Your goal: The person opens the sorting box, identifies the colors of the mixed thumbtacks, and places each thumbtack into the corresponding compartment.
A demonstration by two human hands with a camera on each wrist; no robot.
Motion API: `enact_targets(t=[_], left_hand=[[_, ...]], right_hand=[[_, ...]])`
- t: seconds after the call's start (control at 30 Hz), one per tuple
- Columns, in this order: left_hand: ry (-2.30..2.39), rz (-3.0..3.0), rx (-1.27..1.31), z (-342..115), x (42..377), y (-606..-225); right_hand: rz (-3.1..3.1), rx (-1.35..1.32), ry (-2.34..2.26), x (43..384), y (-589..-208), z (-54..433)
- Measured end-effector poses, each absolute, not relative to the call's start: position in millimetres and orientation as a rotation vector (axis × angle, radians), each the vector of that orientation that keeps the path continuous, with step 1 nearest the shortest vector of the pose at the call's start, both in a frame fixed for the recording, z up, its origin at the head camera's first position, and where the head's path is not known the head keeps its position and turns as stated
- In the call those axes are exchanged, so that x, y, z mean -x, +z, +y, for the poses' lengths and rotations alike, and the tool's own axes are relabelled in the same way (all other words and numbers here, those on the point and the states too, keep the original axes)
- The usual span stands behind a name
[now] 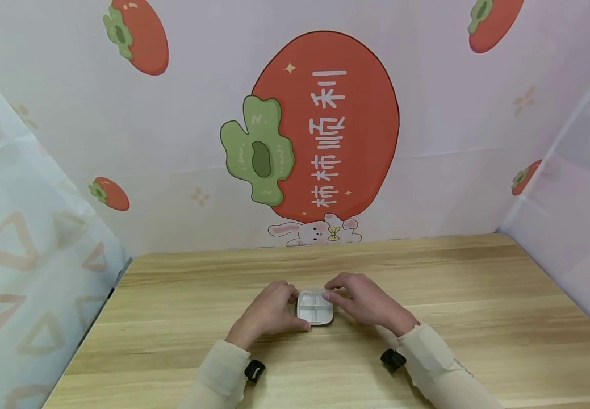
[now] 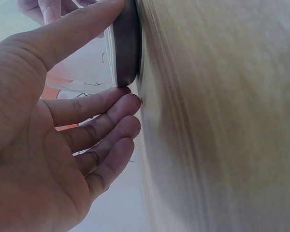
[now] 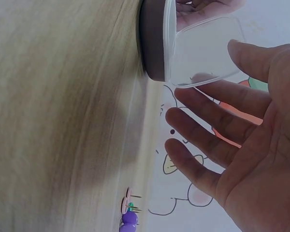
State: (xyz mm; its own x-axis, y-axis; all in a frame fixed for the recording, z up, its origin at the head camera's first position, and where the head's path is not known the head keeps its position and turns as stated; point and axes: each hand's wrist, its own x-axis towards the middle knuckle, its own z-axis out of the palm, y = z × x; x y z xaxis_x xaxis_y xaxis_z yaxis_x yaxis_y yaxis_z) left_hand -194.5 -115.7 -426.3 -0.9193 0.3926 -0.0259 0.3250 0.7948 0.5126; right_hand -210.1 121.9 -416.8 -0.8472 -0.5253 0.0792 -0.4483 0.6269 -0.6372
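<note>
Pale sleeves (image 1: 218, 372) closest, on the person's side of a small four-compartment box (image 1: 315, 307), flat on the wood-grain counter (image 1: 172, 318). Left hand (image 1: 273, 311) grips box: thumb at its near edge, index at far left corner. Right hand (image 1: 368, 301): thumb and index pinch the clear lid (image 3: 205, 50), tilted up above box; other fingers spread. Best practice, I judge: brace box low with left fingers, guide lid gently, no twisting. Pushpins (image 3: 129, 217) right of box; mind those points.

Cream long sleeves (image 1: 218, 369), small black wrist devices (image 1: 255, 371), bare fingers (image 2: 82, 107)
</note>
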Motion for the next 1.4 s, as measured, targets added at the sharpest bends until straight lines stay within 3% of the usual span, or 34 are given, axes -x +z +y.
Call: enact_targets(t=[1.4], left_hand=[[0.737,2.841,-0.645,-115.7,194.3,-426.9]], right_hand=[[2.832,0.557,-1.162,213.8,-420.7,117.5]])
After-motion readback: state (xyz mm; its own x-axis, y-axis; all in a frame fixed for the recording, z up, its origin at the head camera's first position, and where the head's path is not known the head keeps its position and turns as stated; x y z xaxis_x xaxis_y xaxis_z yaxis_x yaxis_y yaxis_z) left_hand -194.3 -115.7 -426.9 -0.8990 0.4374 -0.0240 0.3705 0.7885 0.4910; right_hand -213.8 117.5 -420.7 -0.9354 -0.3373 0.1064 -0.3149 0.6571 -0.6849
